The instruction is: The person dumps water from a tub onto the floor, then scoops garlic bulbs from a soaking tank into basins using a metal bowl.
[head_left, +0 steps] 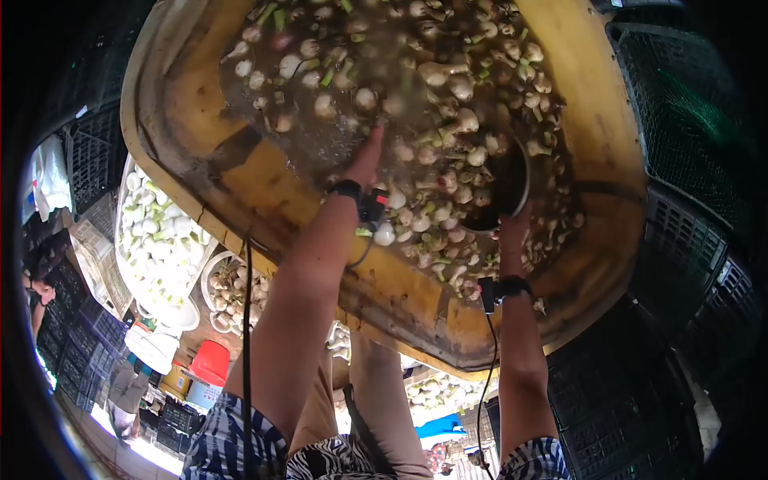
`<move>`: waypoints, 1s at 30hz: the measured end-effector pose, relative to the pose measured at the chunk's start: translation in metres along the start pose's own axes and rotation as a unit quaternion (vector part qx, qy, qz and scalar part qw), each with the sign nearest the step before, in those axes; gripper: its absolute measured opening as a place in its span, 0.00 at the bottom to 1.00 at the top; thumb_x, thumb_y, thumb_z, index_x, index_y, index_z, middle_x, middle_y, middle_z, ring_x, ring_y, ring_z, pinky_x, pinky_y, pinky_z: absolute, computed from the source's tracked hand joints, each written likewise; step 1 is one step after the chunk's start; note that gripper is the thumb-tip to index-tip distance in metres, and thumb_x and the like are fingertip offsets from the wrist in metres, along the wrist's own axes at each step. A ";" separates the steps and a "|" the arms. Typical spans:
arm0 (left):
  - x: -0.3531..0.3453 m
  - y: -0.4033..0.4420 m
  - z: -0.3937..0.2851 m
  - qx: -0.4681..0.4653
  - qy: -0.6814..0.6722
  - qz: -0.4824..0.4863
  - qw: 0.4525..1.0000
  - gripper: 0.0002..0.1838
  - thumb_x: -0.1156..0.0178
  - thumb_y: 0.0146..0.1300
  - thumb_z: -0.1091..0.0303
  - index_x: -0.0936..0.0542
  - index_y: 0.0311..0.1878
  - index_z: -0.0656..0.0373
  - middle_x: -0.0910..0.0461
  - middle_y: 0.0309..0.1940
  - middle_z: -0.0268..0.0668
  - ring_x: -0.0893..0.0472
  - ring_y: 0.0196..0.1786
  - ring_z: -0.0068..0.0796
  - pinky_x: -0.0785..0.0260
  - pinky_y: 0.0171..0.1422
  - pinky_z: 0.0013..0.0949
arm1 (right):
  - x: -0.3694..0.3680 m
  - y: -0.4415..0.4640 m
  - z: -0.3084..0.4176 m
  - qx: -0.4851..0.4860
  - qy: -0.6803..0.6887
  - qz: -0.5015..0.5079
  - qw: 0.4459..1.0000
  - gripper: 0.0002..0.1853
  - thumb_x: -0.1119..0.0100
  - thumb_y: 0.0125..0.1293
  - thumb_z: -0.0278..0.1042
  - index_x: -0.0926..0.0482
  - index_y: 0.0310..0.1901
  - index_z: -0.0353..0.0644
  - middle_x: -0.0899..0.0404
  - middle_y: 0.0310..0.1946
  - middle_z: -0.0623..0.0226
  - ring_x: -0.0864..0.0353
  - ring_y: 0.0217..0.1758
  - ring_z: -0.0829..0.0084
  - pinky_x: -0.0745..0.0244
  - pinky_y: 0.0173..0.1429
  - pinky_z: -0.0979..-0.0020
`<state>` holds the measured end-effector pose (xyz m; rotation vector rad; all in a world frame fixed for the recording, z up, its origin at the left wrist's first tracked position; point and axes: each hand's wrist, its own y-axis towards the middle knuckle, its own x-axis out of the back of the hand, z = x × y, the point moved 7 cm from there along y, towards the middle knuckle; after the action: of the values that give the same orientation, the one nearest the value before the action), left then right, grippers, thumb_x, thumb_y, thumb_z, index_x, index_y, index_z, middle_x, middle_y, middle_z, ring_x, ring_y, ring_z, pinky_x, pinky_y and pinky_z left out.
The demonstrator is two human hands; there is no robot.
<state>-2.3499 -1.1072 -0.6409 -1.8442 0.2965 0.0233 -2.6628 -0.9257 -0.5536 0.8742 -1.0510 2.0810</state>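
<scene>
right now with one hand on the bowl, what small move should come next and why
Probably sweep the left hand gently toward the bowl: the right hand holds the bowl at its rim, the left is apart from it, and many loose bulbs lie in the murky water between them.

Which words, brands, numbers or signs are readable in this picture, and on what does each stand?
No text is readable.
Pale patch on the right-hand crate: too blurred to tell if it bears writing.
Black left-wrist device: any marking is too small to read.
</scene>
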 end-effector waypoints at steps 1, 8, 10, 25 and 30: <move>-0.017 -0.005 -0.002 -0.033 0.011 0.033 0.999 0.51 0.60 0.52 0.24 0.54 0.71 0.49 0.58 0.72 0.37 0.59 0.73 0.39 0.61 0.69 0.56 | -0.006 -0.010 0.032 0.001 0.060 0.021 0.998 0.35 0.49 0.46 0.19 0.40 0.61 0.45 0.24 0.36 0.54 0.24 0.20 0.66 0.28 0.13 0.69; -0.057 0.008 0.004 -0.050 -0.044 0.042 0.997 0.48 0.67 0.52 0.22 0.56 0.71 0.42 0.60 0.72 0.29 0.62 0.73 0.34 0.72 0.69 0.56 | -0.036 -0.038 0.077 0.001 0.170 0.139 0.976 0.33 0.50 0.46 0.18 0.39 0.59 0.43 0.26 0.30 0.59 0.27 0.14 0.69 0.31 0.11 0.72; -0.065 -0.009 0.000 -0.014 -0.112 0.019 0.993 0.48 0.63 0.52 0.23 0.52 0.71 0.44 0.55 0.71 0.31 0.58 0.73 0.34 0.69 0.70 0.51 | -0.036 -0.049 0.070 -0.029 0.228 0.176 0.957 0.32 0.51 0.45 0.18 0.38 0.57 0.42 0.28 0.27 0.61 0.29 0.12 0.71 0.33 0.10 0.73; -0.061 -0.150 -0.024 -0.228 -0.115 -0.166 0.953 0.34 0.48 0.58 0.41 0.28 0.51 0.67 0.26 0.49 0.52 0.26 0.52 0.44 0.37 0.57 0.37 | 0.097 -0.147 0.149 -0.016 0.217 0.168 0.961 0.24 0.53 0.45 0.18 0.34 0.49 0.37 0.29 0.22 0.65 0.34 0.08 0.75 0.38 0.09 0.77; -0.038 -0.278 -0.058 -0.278 -0.190 -0.141 0.931 0.30 0.49 0.60 0.44 0.27 0.47 0.67 0.23 0.42 0.50 0.25 0.47 0.44 0.36 0.53 0.41 | 0.156 -0.209 0.223 0.060 0.161 0.171 0.970 0.26 0.53 0.45 0.18 0.35 0.51 0.37 0.28 0.24 0.65 0.34 0.09 0.75 0.39 0.09 0.78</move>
<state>-2.3352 -1.0829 -0.3558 -2.3735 -0.2801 0.2881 -2.5299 -0.9777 -0.2415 0.4036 -0.9568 2.4900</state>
